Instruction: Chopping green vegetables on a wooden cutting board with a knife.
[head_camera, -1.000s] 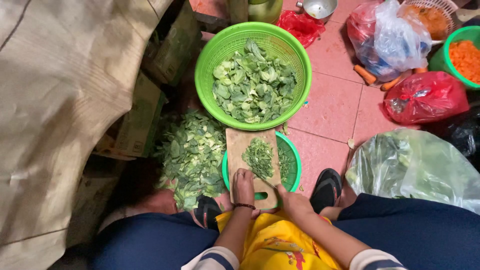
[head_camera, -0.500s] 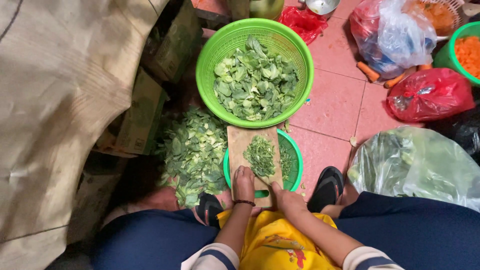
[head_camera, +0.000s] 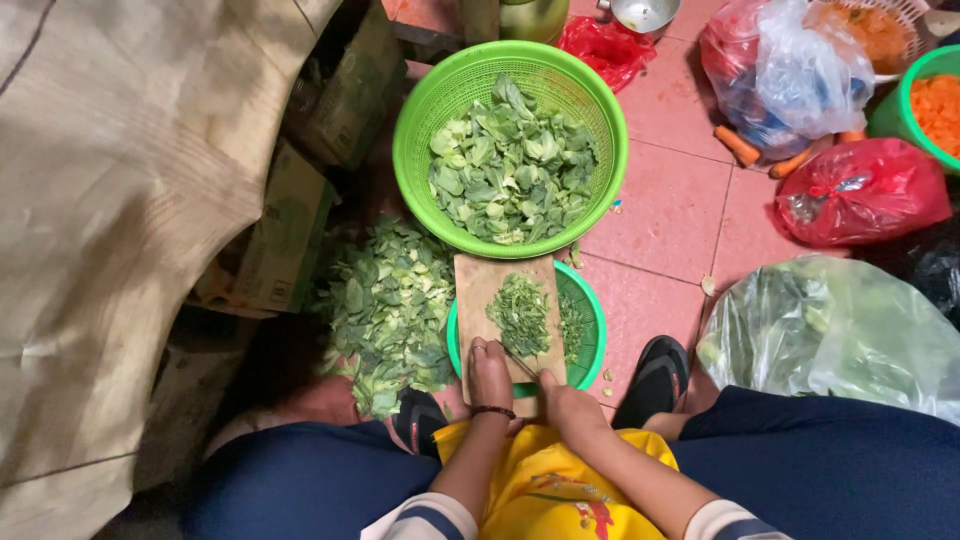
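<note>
A wooden cutting board (head_camera: 478, 290) lies across a small green bowl (head_camera: 592, 330) between my feet. A heap of finely chopped greens (head_camera: 520, 312) sits on the board. My left hand (head_camera: 490, 374) rests on the board's near end, fingers curled. My right hand (head_camera: 566, 402) grips a knife (head_camera: 519, 362) whose blade points at the chopped heap. A large green colander (head_camera: 430, 110) full of leaf pieces stands just beyond the board.
A pile of whole leaves (head_camera: 385, 310) lies on the floor to the left. Cardboard boxes (head_camera: 290, 235) and a big sack (head_camera: 110, 220) stand further left. Plastic bags (head_camera: 835, 330), a red bag (head_camera: 860, 190), loose carrots (head_camera: 738, 146) and a tub of diced carrot (head_camera: 935, 105) crowd the right.
My hands have stayed at the board's near end with only slight movement. The view has drifted a little.
</note>
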